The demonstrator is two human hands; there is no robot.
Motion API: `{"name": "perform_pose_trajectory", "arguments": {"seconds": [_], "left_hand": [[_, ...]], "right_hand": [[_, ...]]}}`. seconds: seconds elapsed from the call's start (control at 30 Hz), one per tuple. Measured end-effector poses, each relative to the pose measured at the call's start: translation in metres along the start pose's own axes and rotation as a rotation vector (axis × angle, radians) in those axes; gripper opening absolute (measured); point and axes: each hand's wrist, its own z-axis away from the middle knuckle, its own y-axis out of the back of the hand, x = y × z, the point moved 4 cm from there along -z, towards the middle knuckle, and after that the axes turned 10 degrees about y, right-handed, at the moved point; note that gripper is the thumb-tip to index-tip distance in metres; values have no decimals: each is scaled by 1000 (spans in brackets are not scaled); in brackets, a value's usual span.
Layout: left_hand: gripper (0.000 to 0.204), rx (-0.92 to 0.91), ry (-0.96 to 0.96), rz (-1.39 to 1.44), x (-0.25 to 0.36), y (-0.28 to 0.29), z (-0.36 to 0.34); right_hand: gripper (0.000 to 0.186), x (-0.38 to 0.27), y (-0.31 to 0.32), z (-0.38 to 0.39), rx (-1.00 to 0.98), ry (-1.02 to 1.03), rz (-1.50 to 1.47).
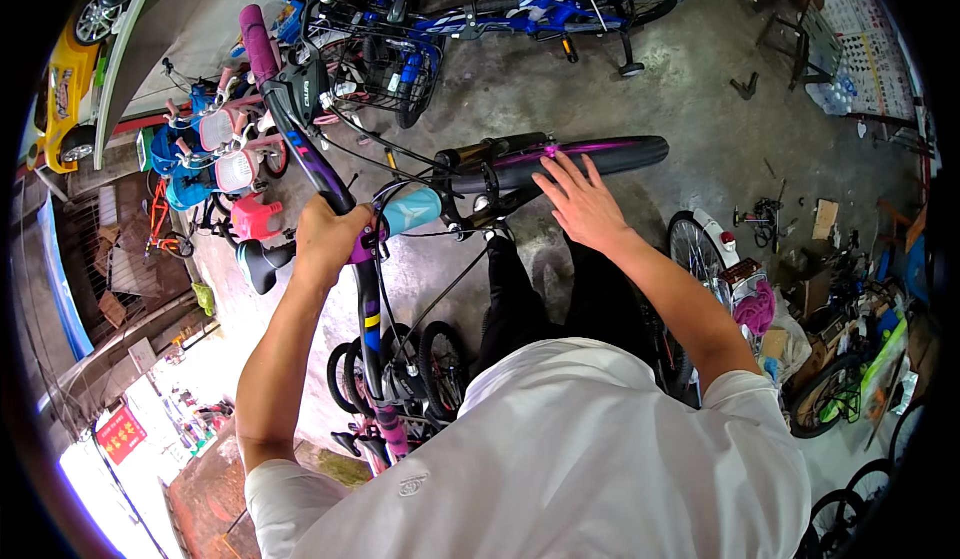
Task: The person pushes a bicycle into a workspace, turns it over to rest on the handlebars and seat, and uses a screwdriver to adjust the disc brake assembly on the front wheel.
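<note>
A bicycle stands across in front of me, its black handlebar [312, 164] marked with purple and blue. My left hand [330, 242] is wrapped round the middle of that bar, beside the purple stem. Just right of the hand is a light blue part of the frame [412, 211]. My right hand [583, 204] is open, fingers spread and palm down, over the near side of a black-tyred wheel [625, 152] with a pink rim. Its fingertips reach the tyre, but I cannot tell whether they press on it. A black-and-white saddle [258, 265] shows left of my left hand.
Blue bicycles [520, 14] and a black wire basket [385, 74] lie beyond the wheel. Small children's bikes [215, 154] and a red stool [255, 217] are at the left. Another bicycle wheel [693, 249] and piled parts are at the right, on the concrete floor [690, 89].
</note>
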Motion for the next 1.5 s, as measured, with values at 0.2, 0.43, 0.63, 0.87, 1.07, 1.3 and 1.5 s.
{"name": "perform_pose_trajectory", "arguments": {"seconds": [0.2,0.43,0.63,0.87,1.07,1.3,1.5], "left_hand": [[23,-31,-25,69,5,5,8],[22,-73,-18,47,-6,3,1],[23,-88,-6,52,4,2,6],[23,-43,-31,91,4,-1,3],[18,-109,-20,87,13,-9,0],[22,-126,-53,86,13,-23,-26],[25,-109,-90,-3,29,-35,-31]], "right_hand": [[69,3,-18,-13,11,-42,36],[67,15,-25,-34,40,-51,118],[67,18,-24,-35,-3,-55,111],[55,0,8,1,181,27,-50],[40,-32,-4,49,205,62,-248],[32,-57,-10,51,175,170,-322],[33,-34,-9,55,130,81,-330]]}}
